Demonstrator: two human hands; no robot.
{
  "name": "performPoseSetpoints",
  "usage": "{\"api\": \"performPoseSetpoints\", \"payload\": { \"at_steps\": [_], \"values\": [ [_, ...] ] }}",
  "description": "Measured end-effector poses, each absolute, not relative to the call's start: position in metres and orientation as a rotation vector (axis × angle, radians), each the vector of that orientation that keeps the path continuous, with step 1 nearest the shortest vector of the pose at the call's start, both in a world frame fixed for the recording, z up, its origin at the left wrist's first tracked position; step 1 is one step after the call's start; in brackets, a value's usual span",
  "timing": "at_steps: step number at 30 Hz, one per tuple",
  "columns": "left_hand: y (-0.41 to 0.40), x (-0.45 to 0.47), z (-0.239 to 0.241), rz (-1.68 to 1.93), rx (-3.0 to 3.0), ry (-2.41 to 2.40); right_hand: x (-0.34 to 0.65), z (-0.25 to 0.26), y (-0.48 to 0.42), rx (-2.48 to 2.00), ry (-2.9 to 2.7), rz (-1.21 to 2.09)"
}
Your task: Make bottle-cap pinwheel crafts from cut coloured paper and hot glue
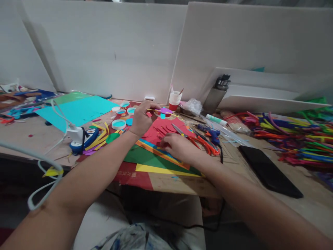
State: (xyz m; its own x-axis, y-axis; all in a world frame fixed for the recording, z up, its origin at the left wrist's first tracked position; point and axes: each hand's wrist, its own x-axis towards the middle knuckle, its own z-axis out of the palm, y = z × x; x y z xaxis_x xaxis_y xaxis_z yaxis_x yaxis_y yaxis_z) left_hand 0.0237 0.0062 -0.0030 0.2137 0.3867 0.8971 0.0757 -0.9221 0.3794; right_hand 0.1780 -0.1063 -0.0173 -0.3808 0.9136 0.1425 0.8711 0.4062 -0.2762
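My left hand (144,117) is raised above the work area, its fingers closed on a thin yellow strip (153,110) that carries a purple piece (165,110) and a turquoise piece (162,116). Lower and to the right, my right hand (175,145) rests over red paper (156,130) and blue and orange strips. Its fingers are curled together; whatever they pinch is hidden. Beside it lie scissors with orange handles (197,141) and an orange cutter (212,148). Green paper (137,155) and yellow paper (156,168) lie nearer to me.
Turquoise sheets (78,109) and a plug on a blue power strip (84,140) are on the left. Behind stand paper cups (174,99) and small paint pots (119,124). A blue glue gun (213,135), black phone (269,170) and colourful pipe cleaners (299,139) lie right.
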Motion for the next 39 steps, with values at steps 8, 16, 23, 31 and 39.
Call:
{"api": "performPoseSetpoints", "payload": {
  "at_steps": [8, 16, 23, 31, 39],
  "values": [
    [0.0, 0.022, 0.001, 1.75, 2.245, 0.501, 0.162, 0.007, -0.1, -1.905, -2.51, 0.28],
    [-0.003, 0.017, 0.005, 1.811, 2.258, 0.343, 0.196, -0.006, -0.099, -1.568, -2.129, 0.401],
    [-0.008, 0.021, 0.004, 1.667, 2.249, 0.289, 0.226, 0.005, -0.093, -1.454, -1.583, 0.192],
    [-0.012, 0.038, -0.008, 1.254, 1.63, 0.404, 0.221, 0.012, -0.096, -1.23, -1.339, 0.394],
    [-0.013, 0.045, -0.015, 1.026, 1.061, 0.363, 0.215, 0.014, -0.098, -1.272, -1.266, 0.594]
  ]
}}
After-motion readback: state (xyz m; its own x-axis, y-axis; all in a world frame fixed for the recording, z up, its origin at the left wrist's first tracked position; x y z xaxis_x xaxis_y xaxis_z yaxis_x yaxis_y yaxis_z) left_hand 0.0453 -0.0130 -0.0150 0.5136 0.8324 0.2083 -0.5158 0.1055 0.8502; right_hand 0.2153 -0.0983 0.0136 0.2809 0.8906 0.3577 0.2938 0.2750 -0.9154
